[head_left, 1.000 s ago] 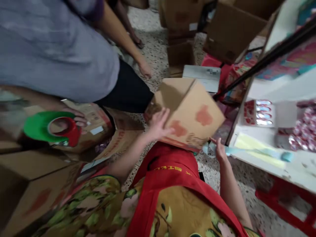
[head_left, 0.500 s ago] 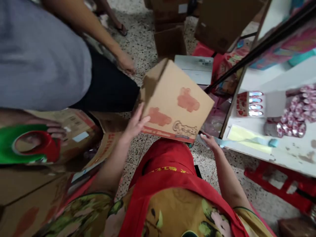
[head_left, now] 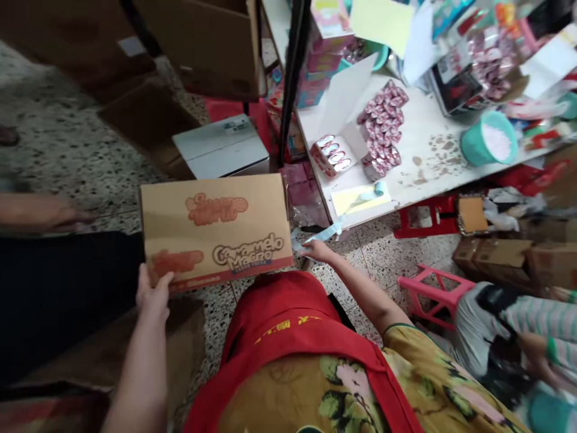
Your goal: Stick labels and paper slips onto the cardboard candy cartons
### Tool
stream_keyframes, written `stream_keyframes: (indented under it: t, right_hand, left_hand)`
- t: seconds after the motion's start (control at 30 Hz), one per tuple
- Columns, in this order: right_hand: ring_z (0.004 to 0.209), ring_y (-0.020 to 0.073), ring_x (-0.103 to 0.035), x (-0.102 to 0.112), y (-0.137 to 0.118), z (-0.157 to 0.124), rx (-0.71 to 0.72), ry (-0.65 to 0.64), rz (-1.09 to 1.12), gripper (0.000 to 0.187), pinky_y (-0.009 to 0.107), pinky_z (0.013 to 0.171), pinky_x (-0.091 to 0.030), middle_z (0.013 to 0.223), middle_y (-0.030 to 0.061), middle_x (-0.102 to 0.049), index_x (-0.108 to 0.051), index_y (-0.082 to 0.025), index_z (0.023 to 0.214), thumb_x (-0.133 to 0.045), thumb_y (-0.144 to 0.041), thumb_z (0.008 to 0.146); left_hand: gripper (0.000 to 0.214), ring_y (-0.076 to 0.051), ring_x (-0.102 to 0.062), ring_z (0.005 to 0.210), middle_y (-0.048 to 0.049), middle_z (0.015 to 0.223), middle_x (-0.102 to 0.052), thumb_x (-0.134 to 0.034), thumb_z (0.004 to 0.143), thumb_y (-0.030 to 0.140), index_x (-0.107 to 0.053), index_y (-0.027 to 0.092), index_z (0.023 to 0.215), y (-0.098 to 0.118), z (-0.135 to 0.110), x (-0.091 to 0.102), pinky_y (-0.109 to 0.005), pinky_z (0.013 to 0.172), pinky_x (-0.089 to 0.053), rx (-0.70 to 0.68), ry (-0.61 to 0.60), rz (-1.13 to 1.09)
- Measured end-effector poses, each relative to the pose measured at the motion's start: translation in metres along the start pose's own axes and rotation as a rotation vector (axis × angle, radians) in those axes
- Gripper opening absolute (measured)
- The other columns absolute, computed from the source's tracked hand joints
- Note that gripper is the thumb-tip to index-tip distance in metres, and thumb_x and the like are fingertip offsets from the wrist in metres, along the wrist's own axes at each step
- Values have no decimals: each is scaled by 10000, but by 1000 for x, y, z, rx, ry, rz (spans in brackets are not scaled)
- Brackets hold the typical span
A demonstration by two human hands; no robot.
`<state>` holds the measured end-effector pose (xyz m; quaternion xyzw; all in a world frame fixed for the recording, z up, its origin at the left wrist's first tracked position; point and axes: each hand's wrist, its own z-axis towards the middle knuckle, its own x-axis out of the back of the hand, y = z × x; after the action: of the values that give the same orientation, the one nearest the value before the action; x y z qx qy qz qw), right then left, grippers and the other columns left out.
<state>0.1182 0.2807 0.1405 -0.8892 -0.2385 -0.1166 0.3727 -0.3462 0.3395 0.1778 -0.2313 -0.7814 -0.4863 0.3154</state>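
I hold a brown cardboard carton (head_left: 215, 227) printed with red blotches and a "Caramelo Macizo" logo in front of my red apron. My left hand (head_left: 153, 293) grips its lower left corner, fingers curled onto the face. My right hand (head_left: 317, 248) is at the carton's lower right edge, where its fingers touch a pale blue strip (head_left: 322, 234) that runs up toward the white table (head_left: 433, 162). How firmly the right fingers close is hidden.
The table carries pink wrapped sweets (head_left: 383, 129), a small open box (head_left: 333, 155), a teal bowl (head_left: 489, 138) and papers. Another person's hand (head_left: 54, 211) and dark trousers lie at left. Cartons stand behind; a pink stool (head_left: 428, 294) and a seated person are at right.
The carton has swung round so its long printed face is level toward me. My view has turned right, bringing the table into sight. The tape dispenser at left has gone out of view.
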Motion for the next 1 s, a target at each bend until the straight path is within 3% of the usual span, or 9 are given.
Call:
stream_keyframes:
  t: [0.1, 0.17, 0.27, 0.37, 0.53, 0.67, 0.8, 0.9, 1.0]
  right_hand:
    - [1008, 266, -709, 42, 19, -21, -97, 164, -28, 269, 325, 958, -517, 1033, 29, -780, -818, -203, 975, -832, -228, 708]
    - [922, 239, -708, 103, 40, -49, -188, 336, -53, 252, 313, 894, -526, 1010, 44, -780, -808, -178, 1022, -763, -214, 776]
    - [914, 244, -673, 228, 76, -97, -347, 707, -113, 382, 338, 859, -493, 1095, 165, -747, -721, -46, 1207, -655, -216, 872]
    - [1125, 233, -604, 354, 106, -129, -425, 1042, -190, 411, 360, 989, -400, 1303, 244, -640, -638, -10, 1313, -529, -152, 943]
    - [1263, 263, -551, 538, 150, -103, -527, 1177, -452, 494, 446, 908, -375, 1318, 304, -599, -592, -63, 1383, -569, -345, 979]
    - [1294, 399, -519, 649, 192, -26, -511, 1090, -663, 1071, 547, 792, -346, 1240, 356, -587, -474, 16, 1441, -180, -787, 796]
    - [1363, 522, -377, 644, 228, 42, -431, 1049, -756, 1283, 684, 819, -294, 1303, 479, -430, -266, 145, 1488, 34, -835, 716]
    - [1444, 484, -265, 547, 233, 60, -174, 1012, -733, 1019, 681, 979, -289, 1446, 500, -249, -257, 146, 1496, -168, -720, 966]
    - [1505, 382, -193, 433, 232, 68, 189, 602, -703, 610, 575, 1149, -264, 1606, 213, -304, -476, -121, 1487, -417, -529, 1036]
  left_hand:
    - [832, -508, -255, 1482, 36, 1671, -239, -657, 751, 624, -332, 482, 1504, 3, 1, -22, -792, 1134, -265, 187, 104, 125]
    - [800, -550, -151, 1493, 53, 1694, -142, -661, 749, 612, -345, 508, 1476, 17, -6, -26, -866, 1086, -189, 159, 96, 185]
    - [789, -535, -89, 1510, 86, 1696, -112, -657, 801, 543, -270, 550, 1488, 52, -26, -35, -877, 1097, -86, -172, 253, 282]
    - [700, -444, -298, 1482, 20, 1641, -298, -651, 862, 406, -355, 450, 1494, 109, -54, -76, -727, 1184, -251, -639, 335, 276]
    - [353, -290, -568, 1284, -156, 1308, -641, -517, 967, 304, -641, 159, 1264, 251, -117, -239, -488, 1151, -426, -926, -163, 187]
    - [472, -360, -391, 1451, -215, 1525, -458, -518, 943, 206, -554, 76, 1396, 344, -141, -386, -535, 1195, -341, -982, -544, 532]
    - [620, -449, -237, 1503, -256, 1615, -276, -364, 918, 45, -381, 92, 1536, 381, -141, -464, -660, 1092, -379, -895, -606, 777]
    - [606, -455, -308, 1459, -291, 1559, -345, -250, 936, 40, -411, 103, 1516, 389, -137, -480, -593, 963, -489, -827, -611, 786]
    - [506, -404, -429, 1377, -294, 1496, -430, -301, 948, 81, -535, 90, 1396, 391, -127, -478, -550, 994, -471, -727, -642, 651]
